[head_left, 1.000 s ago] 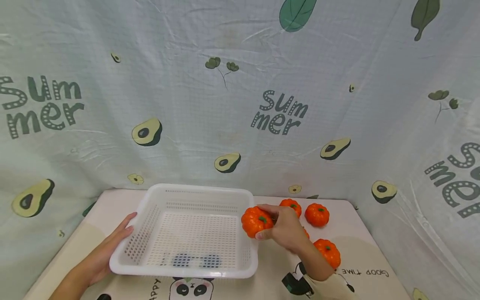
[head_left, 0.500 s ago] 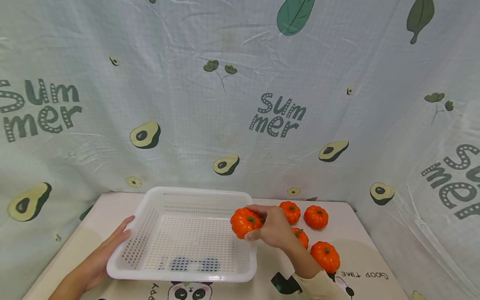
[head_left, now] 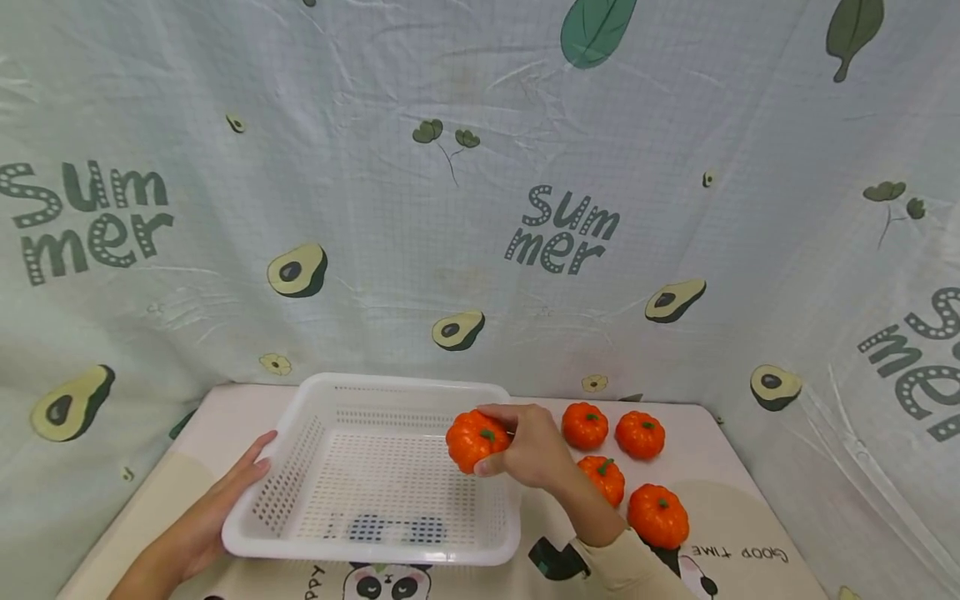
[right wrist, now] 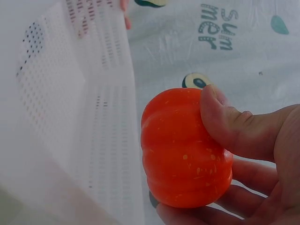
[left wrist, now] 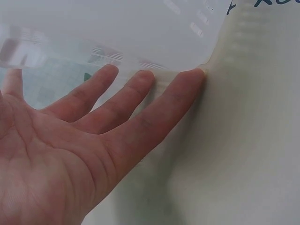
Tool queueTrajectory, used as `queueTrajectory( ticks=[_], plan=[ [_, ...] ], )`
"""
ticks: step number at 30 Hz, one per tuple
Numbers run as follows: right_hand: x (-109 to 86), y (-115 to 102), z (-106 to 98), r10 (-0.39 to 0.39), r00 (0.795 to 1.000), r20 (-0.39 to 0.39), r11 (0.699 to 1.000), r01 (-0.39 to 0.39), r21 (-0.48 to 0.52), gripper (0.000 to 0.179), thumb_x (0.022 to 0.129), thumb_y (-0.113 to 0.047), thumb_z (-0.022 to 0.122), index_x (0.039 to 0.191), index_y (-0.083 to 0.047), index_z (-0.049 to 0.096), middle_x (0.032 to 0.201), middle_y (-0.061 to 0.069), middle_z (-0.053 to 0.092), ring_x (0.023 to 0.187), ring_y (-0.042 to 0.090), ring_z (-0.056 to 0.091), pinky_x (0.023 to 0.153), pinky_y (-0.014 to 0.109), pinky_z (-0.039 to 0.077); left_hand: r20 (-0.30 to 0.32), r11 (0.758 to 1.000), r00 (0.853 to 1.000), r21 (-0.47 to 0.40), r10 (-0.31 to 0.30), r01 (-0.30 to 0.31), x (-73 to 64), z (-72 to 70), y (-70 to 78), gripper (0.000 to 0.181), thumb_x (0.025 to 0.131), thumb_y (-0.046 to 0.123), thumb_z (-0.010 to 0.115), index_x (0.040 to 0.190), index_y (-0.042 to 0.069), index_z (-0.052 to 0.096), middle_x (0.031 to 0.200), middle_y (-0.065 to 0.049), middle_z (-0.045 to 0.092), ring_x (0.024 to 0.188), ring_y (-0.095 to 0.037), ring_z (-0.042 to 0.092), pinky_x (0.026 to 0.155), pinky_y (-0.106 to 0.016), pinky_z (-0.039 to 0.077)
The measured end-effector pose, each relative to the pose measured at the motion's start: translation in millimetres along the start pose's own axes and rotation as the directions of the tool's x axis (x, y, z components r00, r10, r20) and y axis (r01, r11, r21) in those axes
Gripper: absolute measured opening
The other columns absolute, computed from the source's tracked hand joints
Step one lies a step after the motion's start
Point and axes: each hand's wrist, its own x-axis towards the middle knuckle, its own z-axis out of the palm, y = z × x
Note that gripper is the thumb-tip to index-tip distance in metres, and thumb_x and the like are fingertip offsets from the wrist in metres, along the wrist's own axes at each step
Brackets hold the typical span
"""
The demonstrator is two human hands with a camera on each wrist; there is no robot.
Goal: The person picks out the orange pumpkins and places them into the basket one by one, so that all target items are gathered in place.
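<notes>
My right hand point(head_left: 534, 450) grips a small orange pumpkin point(head_left: 476, 442) with a green stem, holding it over the right part of a white plastic basket point(head_left: 375, 552). In the right wrist view the thumb lies on one side of the pumpkin point(right wrist: 185, 150) and the fingers curl beneath it. The basket has a perforated floor and walls, with nothing lying in it. At the basket's left side is my left hand point(head_left: 206, 521). Its fingers are spread and fairly straight in the left wrist view, fingertips point(left wrist: 192, 77) against the basket's outer wall point(left wrist: 140, 37).
Several more orange pumpkins stand on the table right of the basket, among them one at the back point(head_left: 640, 435) and one nearer point(head_left: 658, 517). My right forearm partly covers another pumpkin point(head_left: 603, 479). A printed cloth point(head_left: 375, 208) hangs behind the table and along its sides.
My right hand has carried the pumpkin leftward, from the basket's right rim to over its inside. The left hand stays at the basket's left side.
</notes>
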Motion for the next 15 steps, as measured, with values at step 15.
queueTrajectory(
  ticks=[15],
  plan=[
    [14.4, -18, 18, -0.042, 0.999, 0.022, 0.999, 0.042, 0.004, 0.068, 0.068, -0.007, 0.096, 0.132, -0.007, 0.072, 0.128, 0.010, 0.075, 0.110, 0.027, 0.066, 0.098, 0.050, 0.054, -0.006, 1.000, 1.000, -0.006, -0.015, 0.014, -0.5, -0.2, 0.8, 0.068, 0.113, 0.051, 0.028, 0.166, 0.038, -0.013, 0.175, -0.021, -0.007, 0.142, -0.035, 0.036, 0.098, -0.046, 0.051]
  ],
)
